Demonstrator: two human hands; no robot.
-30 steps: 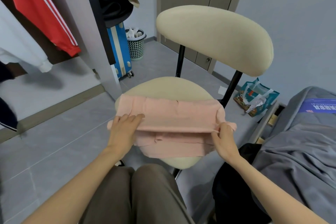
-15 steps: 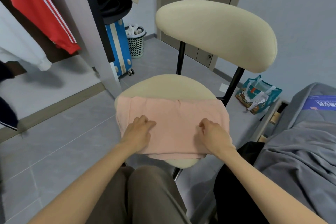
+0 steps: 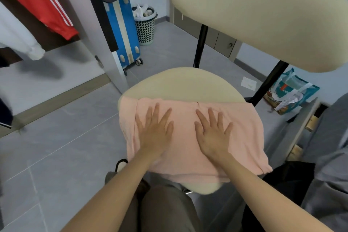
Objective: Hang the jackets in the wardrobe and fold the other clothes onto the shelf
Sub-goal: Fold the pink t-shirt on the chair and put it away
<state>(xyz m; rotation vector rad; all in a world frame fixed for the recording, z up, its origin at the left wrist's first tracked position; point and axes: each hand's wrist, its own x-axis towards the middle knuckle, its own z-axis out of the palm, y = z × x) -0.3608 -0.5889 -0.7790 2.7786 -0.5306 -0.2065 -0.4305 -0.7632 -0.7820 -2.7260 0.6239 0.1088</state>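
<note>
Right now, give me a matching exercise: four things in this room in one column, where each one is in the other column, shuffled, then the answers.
Things
1. pink garment
2. red jacket
3. blue suitcase
4. teal bag

Places
A. standing on the floor beside the waste basket
B. flat on the chair seat, under the left hand and right hand
C. on the floor, right of the chair seat
D. hanging in the wardrobe

Pairs: 1-B, 2-D, 3-A, 4-C
</note>
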